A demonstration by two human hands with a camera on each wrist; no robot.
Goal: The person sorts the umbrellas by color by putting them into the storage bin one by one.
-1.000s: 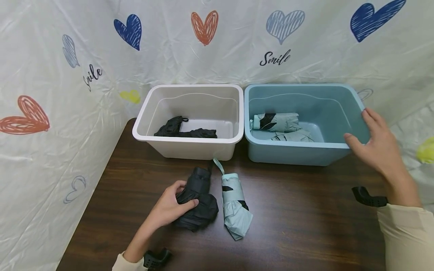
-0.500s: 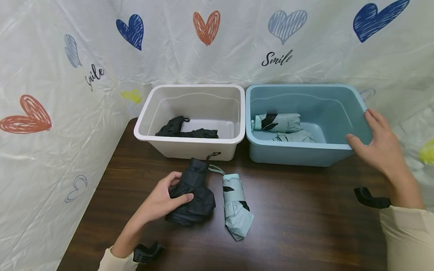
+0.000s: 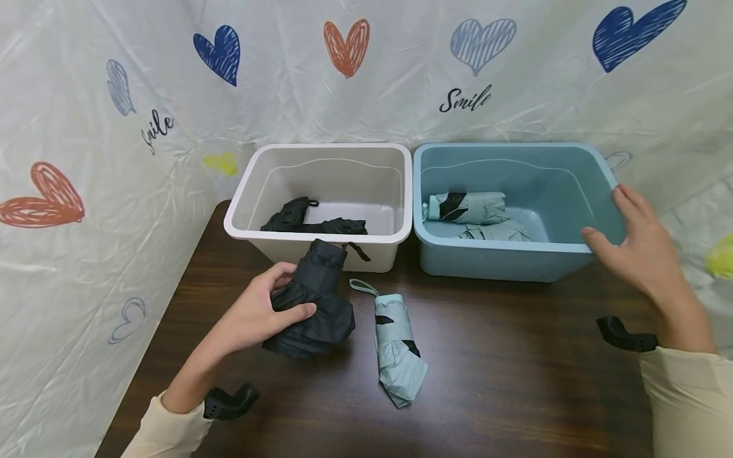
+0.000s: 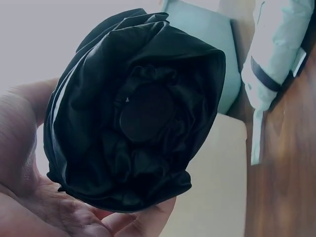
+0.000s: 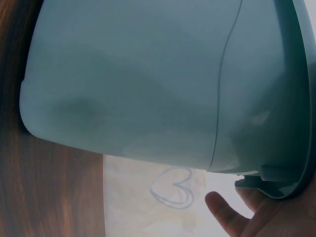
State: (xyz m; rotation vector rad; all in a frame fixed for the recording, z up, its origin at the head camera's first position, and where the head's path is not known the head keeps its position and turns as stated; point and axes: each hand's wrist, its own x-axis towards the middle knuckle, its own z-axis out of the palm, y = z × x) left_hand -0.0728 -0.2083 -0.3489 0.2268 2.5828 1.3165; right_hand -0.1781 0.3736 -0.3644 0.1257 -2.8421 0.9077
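My left hand [image 3: 263, 308] grips a black folding umbrella [image 3: 315, 305] in front of the white bin [image 3: 317, 239]. Its loose canopy end faces the camera in the left wrist view, where the umbrella [image 4: 133, 113] fills most of the frame. The black wrist loop hangs from the far end. To its right, a pale mint folding umbrella [image 3: 397, 350] with black patches lies on the table. My right hand [image 3: 647, 248] rests at the right front corner of the blue bin [image 3: 504, 261], fingers fairly straight along the rim. The right wrist view shows the bin's outer side [image 5: 123, 89] and fingers [image 5: 227, 212] by its lip.
Inside the white bin lie black umbrellas [image 3: 335, 226]. Mint umbrellas [image 3: 469, 207] lie in the blue bin, which stands beside the white one. Both bins sit at the back of a dark wooden table [image 3: 515, 381], against a white sheet [image 3: 401, 121] printed with hearts.
My left hand has lifted the black umbrella and carried it up and left, towards the white bin. The mint umbrella's loop has swung left. My right hand has stayed at the blue bin.
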